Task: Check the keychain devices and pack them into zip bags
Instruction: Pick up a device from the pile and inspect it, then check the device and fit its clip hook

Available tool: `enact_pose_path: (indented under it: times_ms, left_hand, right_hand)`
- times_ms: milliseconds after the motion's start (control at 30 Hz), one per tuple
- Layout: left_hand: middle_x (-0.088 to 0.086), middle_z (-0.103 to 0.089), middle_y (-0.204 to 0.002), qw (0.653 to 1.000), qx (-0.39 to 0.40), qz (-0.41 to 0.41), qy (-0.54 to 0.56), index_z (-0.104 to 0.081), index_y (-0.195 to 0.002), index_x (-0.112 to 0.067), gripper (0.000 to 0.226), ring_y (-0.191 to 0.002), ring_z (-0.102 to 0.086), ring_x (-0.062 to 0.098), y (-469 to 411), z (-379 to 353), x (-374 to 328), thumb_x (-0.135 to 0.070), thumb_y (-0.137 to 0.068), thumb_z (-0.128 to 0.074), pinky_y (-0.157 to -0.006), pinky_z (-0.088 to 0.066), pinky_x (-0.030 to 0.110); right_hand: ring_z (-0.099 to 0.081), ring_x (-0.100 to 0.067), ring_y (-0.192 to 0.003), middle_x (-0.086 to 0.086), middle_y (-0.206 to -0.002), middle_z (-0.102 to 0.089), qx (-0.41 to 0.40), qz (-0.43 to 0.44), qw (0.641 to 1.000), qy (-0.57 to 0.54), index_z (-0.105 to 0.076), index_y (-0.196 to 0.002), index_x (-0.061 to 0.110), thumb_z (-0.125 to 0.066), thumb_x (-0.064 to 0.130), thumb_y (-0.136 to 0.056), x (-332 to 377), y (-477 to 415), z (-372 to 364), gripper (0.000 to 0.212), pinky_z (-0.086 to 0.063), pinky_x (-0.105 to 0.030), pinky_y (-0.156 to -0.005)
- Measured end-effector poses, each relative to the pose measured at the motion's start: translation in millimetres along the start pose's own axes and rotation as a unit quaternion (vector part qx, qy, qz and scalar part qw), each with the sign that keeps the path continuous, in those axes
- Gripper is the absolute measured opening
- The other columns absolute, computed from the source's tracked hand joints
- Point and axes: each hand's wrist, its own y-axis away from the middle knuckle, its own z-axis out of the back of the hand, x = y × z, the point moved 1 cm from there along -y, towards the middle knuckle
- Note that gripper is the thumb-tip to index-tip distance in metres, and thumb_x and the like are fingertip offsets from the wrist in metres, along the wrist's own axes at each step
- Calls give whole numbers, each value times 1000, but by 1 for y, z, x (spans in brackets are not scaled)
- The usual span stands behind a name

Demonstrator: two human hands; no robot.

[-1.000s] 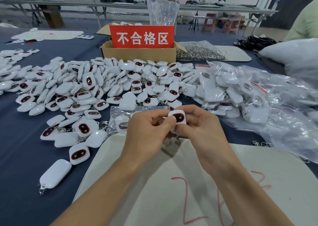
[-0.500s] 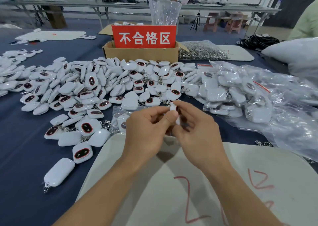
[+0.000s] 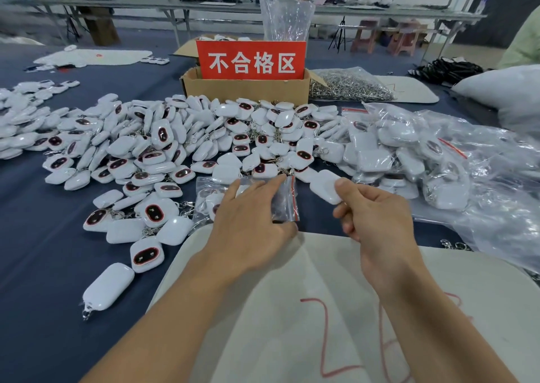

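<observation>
L hand (image 3: 251, 222) moved to zip bag (image 3: 287, 200), grip spread, R hand (image 3: 377, 219) pinching device (image 3: 325, 188)

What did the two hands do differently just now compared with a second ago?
The left hand let go of the device and reached out onto the zip bags, fingers straight. The right hand now holds the device alone, shifted right, white back up instead of its dark face. The pile, box and filled bags lie as before.

Free passage: white board (image 3: 263, 339) nearest the person; bare blue cloth (image 3: 35, 251) at near left.
Obstructions: loose keychain devices (image 3: 163, 149) heaped ahead-left; bagged devices (image 3: 409, 160) right; cardboard box (image 3: 245, 89) behind.
</observation>
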Motion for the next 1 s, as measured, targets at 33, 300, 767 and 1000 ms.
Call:
enact_pose_path:
  times_ms: [33,300,767,1000]
  left_hand:
    - [-10,-55,-149,1000,-16,-3,8,-37,-157,-35,80,-139,-37,2,1,0,0,-51,-82,-63,-123,4,25]
    - [-14,-73,-123,990,-105,-1,95,-57,-144,-34,69,-122,-24,-6,5,5,-10,-47,-76,-61,-112,-13,16]
    - [-35,-64,-111,920,-277,75,268,-57,-141,-35,48,-121,-57,-8,5,25,2,-26,-95,-55,-117,-39,43]
    - [-25,-73,-91,814,-349,243,396,-66,-110,-40,28,-84,-62,-10,-3,40,33,-25,-88,-58,-73,-44,17]
  right_hand:
    - [-41,-10,-42,0,-56,-64,-4,3,1000,14,-77,-64,26,-76,29,-91,-2,-2,0,27,-40,-21,-46]
    - [-58,-5,-48,6,-61,-72,75,84,972,209,-76,-75,31,-68,16,-91,-14,-7,-23,23,-46,-20,-58]
    - [-69,-2,-110,14,-112,-78,287,118,939,150,-73,-111,52,-42,-15,-91,-14,2,-40,76,-53,-22,-91]
    - [-52,19,-112,43,-131,-57,280,202,880,326,-53,-124,73,-37,-11,-89,-15,9,-42,92,-36,1,-91]
